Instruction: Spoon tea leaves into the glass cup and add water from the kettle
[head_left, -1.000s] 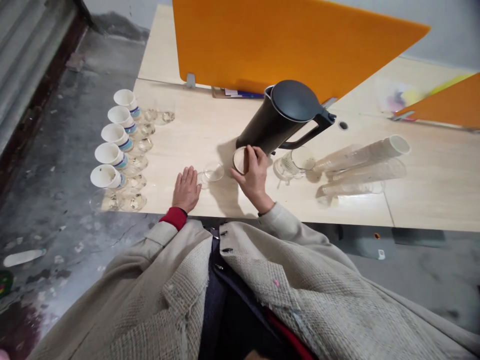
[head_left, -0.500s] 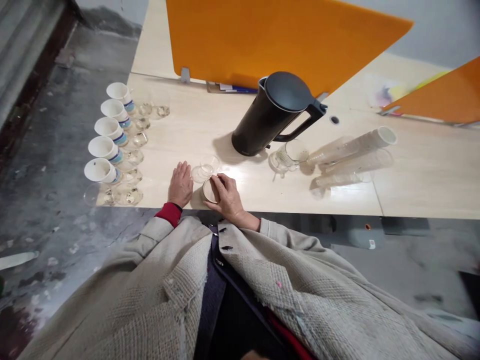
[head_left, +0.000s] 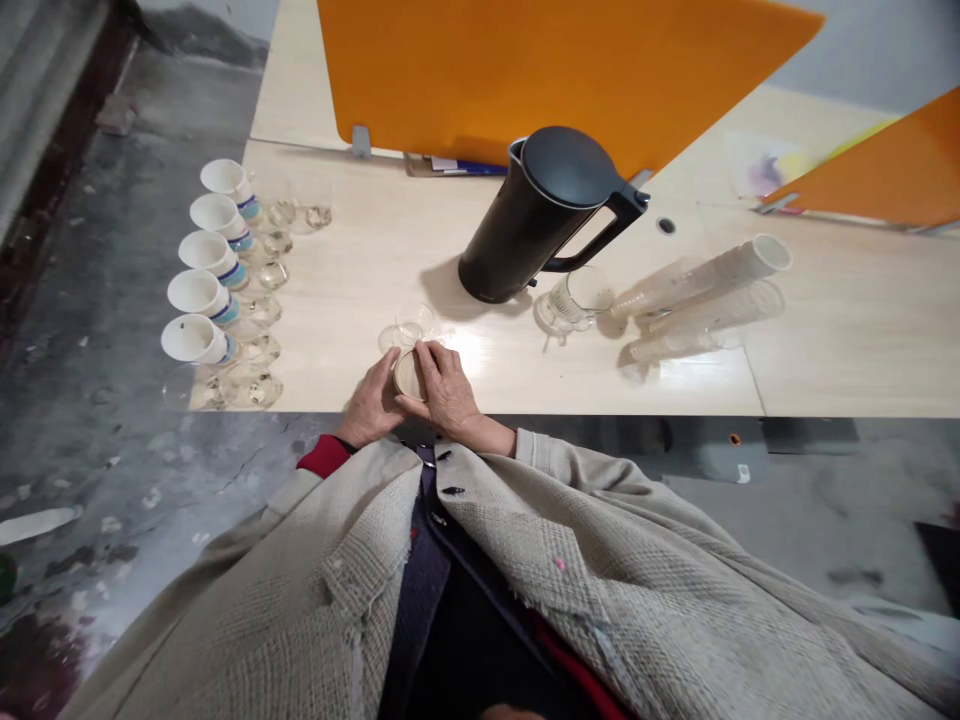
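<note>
Both my hands meet near the table's front edge around a small paper cup (head_left: 409, 373). My left hand (head_left: 373, 405) cups it from the left and my right hand (head_left: 445, 388) grips its rim from the right. Just beyond the cup sits a clear glass saucer (head_left: 407, 330). A black kettle (head_left: 534, 218) with a lid and handle stands further back, right of centre.
Along the table's left edge stands a row of white cups (head_left: 201, 293) beside several clear glasses (head_left: 259, 345). A glass cup (head_left: 581, 296) and lying stacks of disposable cups (head_left: 697, 280) are right of the kettle. Orange dividers (head_left: 540, 70) close the back.
My right hand brought the paper cup from beside the kettle to the front edge. My left hand, flat on the table before, has closed in on the cup.
</note>
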